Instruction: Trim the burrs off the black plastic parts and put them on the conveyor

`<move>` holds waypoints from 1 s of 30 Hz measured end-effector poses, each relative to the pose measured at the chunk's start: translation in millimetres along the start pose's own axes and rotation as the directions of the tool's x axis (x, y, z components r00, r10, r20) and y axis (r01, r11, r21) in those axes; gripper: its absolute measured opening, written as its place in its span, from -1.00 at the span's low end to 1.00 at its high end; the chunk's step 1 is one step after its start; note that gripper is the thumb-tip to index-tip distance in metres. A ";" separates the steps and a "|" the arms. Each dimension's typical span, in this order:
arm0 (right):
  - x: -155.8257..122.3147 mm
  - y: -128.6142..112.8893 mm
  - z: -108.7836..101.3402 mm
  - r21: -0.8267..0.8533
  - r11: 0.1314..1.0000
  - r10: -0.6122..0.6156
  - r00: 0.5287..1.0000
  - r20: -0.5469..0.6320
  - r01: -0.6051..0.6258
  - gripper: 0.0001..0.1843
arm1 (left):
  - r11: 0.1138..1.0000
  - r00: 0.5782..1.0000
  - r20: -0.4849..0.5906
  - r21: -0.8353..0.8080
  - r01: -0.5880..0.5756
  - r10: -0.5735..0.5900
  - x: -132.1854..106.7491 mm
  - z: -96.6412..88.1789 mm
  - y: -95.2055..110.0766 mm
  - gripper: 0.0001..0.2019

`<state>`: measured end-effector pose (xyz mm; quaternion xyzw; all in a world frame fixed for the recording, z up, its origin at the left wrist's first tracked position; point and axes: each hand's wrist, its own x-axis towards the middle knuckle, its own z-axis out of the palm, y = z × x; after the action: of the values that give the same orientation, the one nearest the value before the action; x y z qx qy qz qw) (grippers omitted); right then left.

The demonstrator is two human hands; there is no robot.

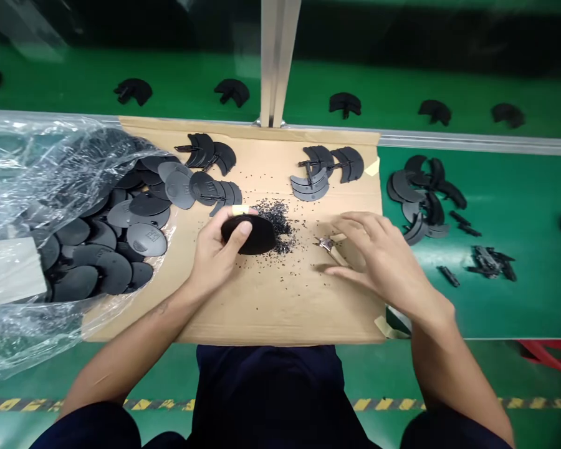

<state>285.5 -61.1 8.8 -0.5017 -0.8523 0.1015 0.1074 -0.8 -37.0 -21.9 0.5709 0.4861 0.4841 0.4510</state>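
Left hand (214, 251) clasps black disc (253, 235); right hand (381, 257), unclenched, touches small tool (327, 244) near it.

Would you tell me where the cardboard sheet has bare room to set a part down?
Free: the near strip of the cardboard sheet, below the left hand and right hand. Crowded: black discs from the bag at left, shavings at centre.
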 end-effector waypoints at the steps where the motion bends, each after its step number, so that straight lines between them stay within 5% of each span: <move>1: -7.6 4.5 -0.5 -0.079 0.996 0.029 0.999 0.023 -0.027 -0.31 | 1.000 1.000 -0.004 -0.011 0.009 -0.009 0.9 0.3 -1.3 -0.68; 7: -15.4 7.1 7.2 -0.168 0.984 0.055 0.998 -0.040 -0.061 -0.55 | 0.999 0.992 0.119 -0.021 -0.045 0.047 -2.6 4.2 -1.4 -0.76; 12: 17.0 -19.7 -4.0 -0.206 0.975 -0.115 0.978 -0.175 0.077 -0.67 | 0.958 0.919 0.317 0.087 -0.273 0.234 -5.7 5.0 0.1 -0.75; 18: 35.8 -30.4 -14.4 -0.309 0.924 -0.298 0.932 -0.209 0.226 -0.62 | 0.905 0.913 0.244 0.200 -0.377 0.326 -0.7 3.5 -4.1 -0.74; 21: 38.6 -21.6 -8.9 -0.211 0.957 -0.252 0.932 -0.261 0.200 -0.55 | 0.915 0.937 0.181 0.224 -0.336 0.300 0.4 1.6 -2.3 -0.78; 24: 41.3 -16.1 4.5 0.063 0.976 -0.177 0.928 -0.328 0.208 -0.58 | 0.933 0.949 0.159 0.198 -0.300 0.272 0.5 1.2 -0.3 -0.81; 27: 42.3 -17.0 18.6 0.324 0.912 -0.148 0.938 -0.313 0.252 -0.68 | 0.940 0.945 0.170 0.155 -0.305 0.278 0.9 2.0 -0.1 -0.82; 30: 41.1 -18.6 28.0 0.381 0.879 -0.171 0.936 -0.306 0.286 -0.70 | 0.940 0.938 0.198 0.136 -0.312 0.283 1.2 2.9 -1.5 -0.81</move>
<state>242.6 -35.8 -9.4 -0.3707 -0.8420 0.2012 0.3363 1.9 -35.8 -23.6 0.7138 0.3907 0.4527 0.3644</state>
